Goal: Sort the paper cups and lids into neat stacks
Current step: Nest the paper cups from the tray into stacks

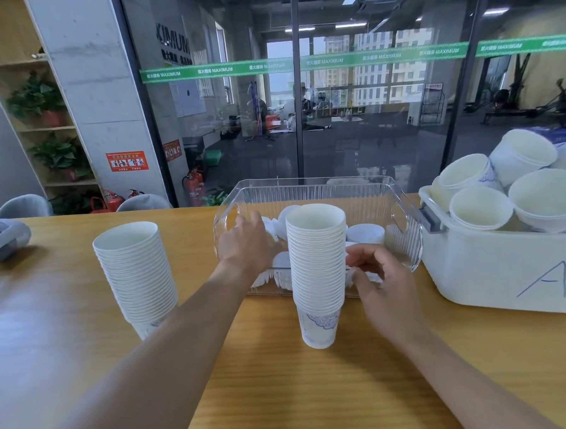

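Two tall stacks of white paper cups stand on the wooden table: one stack [137,274] at the left, one stack [317,271] in the middle. Behind the middle stack lies a clear ribbed plastic bin [404,240] tipped toward me, with white lids [364,233] inside. My left hand [247,245] reaches into the bin's left side, its fingers among the lids and hidden by the cup stack. My right hand [383,281] is at the bin's front right edge, fingers curled and pinching a white lid beside the stack.
A white tub marked "A" [507,268] at the right holds several loose paper cups [481,207]. A grey object [1,239] lies at the table's left edge. Chairs and a glass wall stand behind the table [284,394].
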`<action>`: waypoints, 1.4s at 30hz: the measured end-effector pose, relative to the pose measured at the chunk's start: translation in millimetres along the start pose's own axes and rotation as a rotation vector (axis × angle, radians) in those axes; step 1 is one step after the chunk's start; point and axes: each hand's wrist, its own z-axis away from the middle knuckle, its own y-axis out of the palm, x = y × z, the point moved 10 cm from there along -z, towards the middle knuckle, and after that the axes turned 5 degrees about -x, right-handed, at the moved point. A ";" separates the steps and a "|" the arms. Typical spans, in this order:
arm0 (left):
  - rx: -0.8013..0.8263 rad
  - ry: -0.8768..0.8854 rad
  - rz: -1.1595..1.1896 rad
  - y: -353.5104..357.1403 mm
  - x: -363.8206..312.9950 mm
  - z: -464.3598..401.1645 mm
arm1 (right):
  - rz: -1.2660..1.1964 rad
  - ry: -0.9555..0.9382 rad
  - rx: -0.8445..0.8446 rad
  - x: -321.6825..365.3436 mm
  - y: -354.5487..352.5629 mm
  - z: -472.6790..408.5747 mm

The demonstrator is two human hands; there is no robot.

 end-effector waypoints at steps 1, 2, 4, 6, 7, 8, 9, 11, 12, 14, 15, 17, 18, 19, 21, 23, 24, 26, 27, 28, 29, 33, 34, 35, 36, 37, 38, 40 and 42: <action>-0.010 -0.008 0.013 -1.4 -0.2 0.8 | -0.003 -0.002 0.001 0.1 -0.5 1.1; -0.026 -0.009 0.028 -3.4 -0.4 1.9 | -0.001 -0.005 0.000 0.0 -1.2 1.8; -0.071 -0.003 0.080 -8.3 -0.9 3.3 | 0.006 -0.005 -0.005 -1.0 -3.1 2.7; -0.124 0.004 0.195 -15.1 -0.1 4.6 | 0.004 0.006 -0.008 -2.2 -4.7 3.2; -0.150 -0.001 0.284 -18.5 2.2 4.8 | -0.002 0.007 -0.007 -1.7 -5.2 3.6; -0.177 -0.007 0.398 -24.4 4.5 6.7 | -0.007 0.005 -0.009 -0.3 -5.7 4.1; -0.202 -0.011 0.535 -30.5 7.8 8.3 | -0.014 -0.002 -0.011 1.8 -5.7 4.6; -0.249 -0.011 0.838 -47.0 14.8 14.4 | -0.048 -0.003 -0.012 5.6 -5.0 6.4; -0.272 -0.004 0.948 -58.1 17.6 18.0 | -0.082 0.010 -0.006 7.3 -4.2 7.9; -0.324 0.028 1.083 -83.1 22.1 23.2 | -0.168 0.043 0.028 11.1 -0.9 12.2; -0.333 0.041 1.146 -94.7 23.4 24.3 | -0.205 0.052 0.054 13.9 1.3 14.8; -0.327 0.049 1.275 -116.0 24.7 27.9 | -0.262 0.051 0.137 20.3 8.9 20.4; -0.322 0.058 1.338 -126.3 23.7 30.8 | -0.274 0.045 0.190 22.6 14.2 23.7; -0.314 0.076 1.392 -135.2 21.6 33.9 | -0.264 0.039 0.236 23.9 19.3 26.7; -0.279 0.148 1.452 -151.1 11.4 42.5 | -0.169 0.022 0.286 23.0 25.2 30.2; -0.242 0.226 1.424 -158.3 -1.4 50.0 | -0.065 0.009 0.282 20.5 24.3 30.9; -0.226 0.254 1.394 -158.4 -6.6 52.8 | -0.035 0.002 0.278 20.7 23.0 31.1; -0.187 0.297 1.332 -153.5 -15.7 55.2 | -0.011 -0.007 0.286 21.5 22.0 31.9; -0.157 0.314 1.292 -148.4 -20.6 56.0 | -0.003 -0.008 0.296 21.1 22.5 32.6; -0.119 0.331 1.239 -141.8 -25.5 56.8 | 0.005 -0.005 0.307 20.0 23.3 33.2; -0.075 0.347 1.178 -133.9 -30.3 57.8 | 0.010 0.001 0.319 19.1 24.4 33.5; 0.076 0.363 1.053 -97.5 -38.7 72.5 | 0.063 0.031 0.416 11.5 34.4 36.7; 0.086 0.363 1.074 -89.6 -36.6 77.4 | 0.100 0.031 0.440 9.0 36.9 37.8; 0.089 0.363 1.095 -82.1 -33.3 82.8 | 0.133 0.036 0.464 6.2 39.1 38.8; 0.081 0.360 1.107 -74.6 -27.8 88.4 | 0.158 0.047 0.486 3.2 41.0 40.2; 0.061 0.354 1.107 -68.1 -20.3 94.4 | 0.177 0.057 0.505 0.1 42.8 41.4; 0.031 0.339 1.100 -61.8 -10.5 100.2 | 0.191 0.066 0.517 -3.2 43.8 42.3; -0.053 0.273 1.080 -51.4 17.4 112.2 | 0.202 0.080 0.515 -7.9 45.0 43.0; -0.152 0.201 1.064 -45.4 49.7 125.1 | 0.200 0.086 0.503 -9.3 47.0 43.5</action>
